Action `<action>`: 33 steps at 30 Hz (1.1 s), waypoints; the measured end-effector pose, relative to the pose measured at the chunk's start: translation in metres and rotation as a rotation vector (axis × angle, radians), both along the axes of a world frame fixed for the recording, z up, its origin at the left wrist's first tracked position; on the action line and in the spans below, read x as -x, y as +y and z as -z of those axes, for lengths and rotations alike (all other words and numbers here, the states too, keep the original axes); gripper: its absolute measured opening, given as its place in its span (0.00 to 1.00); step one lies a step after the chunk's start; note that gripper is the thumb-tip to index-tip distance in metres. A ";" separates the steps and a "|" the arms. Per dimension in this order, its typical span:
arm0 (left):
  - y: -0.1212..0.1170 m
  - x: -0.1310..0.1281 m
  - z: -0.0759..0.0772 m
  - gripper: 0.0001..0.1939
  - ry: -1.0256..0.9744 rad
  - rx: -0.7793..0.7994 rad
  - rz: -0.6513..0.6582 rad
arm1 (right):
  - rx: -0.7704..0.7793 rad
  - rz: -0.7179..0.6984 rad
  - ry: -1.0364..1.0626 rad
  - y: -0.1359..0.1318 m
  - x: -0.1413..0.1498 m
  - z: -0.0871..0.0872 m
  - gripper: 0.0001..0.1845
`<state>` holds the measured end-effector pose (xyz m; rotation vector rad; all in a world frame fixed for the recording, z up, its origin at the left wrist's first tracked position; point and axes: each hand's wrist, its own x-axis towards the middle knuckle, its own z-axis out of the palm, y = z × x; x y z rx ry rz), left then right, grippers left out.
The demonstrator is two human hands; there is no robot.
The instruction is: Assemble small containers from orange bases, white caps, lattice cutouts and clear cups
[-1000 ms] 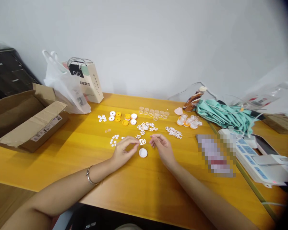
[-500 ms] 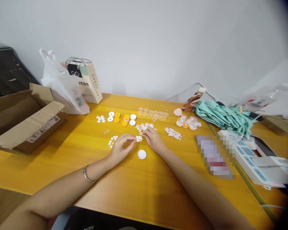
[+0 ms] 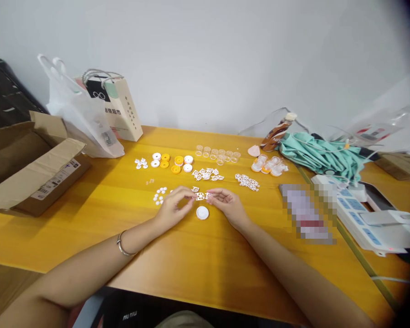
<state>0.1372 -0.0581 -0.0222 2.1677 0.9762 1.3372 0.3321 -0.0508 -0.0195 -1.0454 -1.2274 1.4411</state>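
Observation:
My left hand [image 3: 172, 208] pinches a small white spoked wheel piece [image 3: 200, 196] just above the yellow table [image 3: 198, 259]. My right hand [image 3: 227, 204] pinches a second small white spoked piece [image 3: 209, 196] right beside the first, the two almost touching. A white round cap [image 3: 202, 212] lies on the table directly below them. A pile of the same white spoked pieces [image 3: 207, 173] sits just beyond my hands, with another pile [image 3: 247, 181] to the right. Small white discs [image 3: 160, 196] lie by my left hand.
Yellow and white round caps [image 3: 172, 162], clear little cups [image 3: 218, 155] and orange-and-clear parts [image 3: 269, 166] line the far side. An open cardboard box [image 3: 30, 168] and bags [image 3: 89, 114] stand at left. A bottle [image 3: 276, 133], green cloth [image 3: 321, 159] and a power strip [image 3: 358, 218] lie at right.
My right hand reached to the pile of spoked pieces, took one, and came back beside the piece in my left hand. The view shifted slightly.

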 end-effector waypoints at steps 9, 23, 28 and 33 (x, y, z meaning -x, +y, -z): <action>0.005 -0.001 0.009 0.16 0.048 0.115 0.018 | -0.015 0.091 0.041 0.000 0.003 -0.001 0.11; -0.001 -0.002 0.002 0.15 0.220 -0.091 0.005 | -0.160 -0.010 -0.085 -0.006 0.006 -0.001 0.09; -0.003 -0.003 0.002 0.15 0.223 -0.130 0.017 | -0.210 0.004 -0.137 -0.009 0.008 -0.001 0.09; -0.004 -0.002 0.003 0.14 0.231 -0.162 0.000 | -0.049 -0.067 -0.034 -0.008 0.009 0.002 0.11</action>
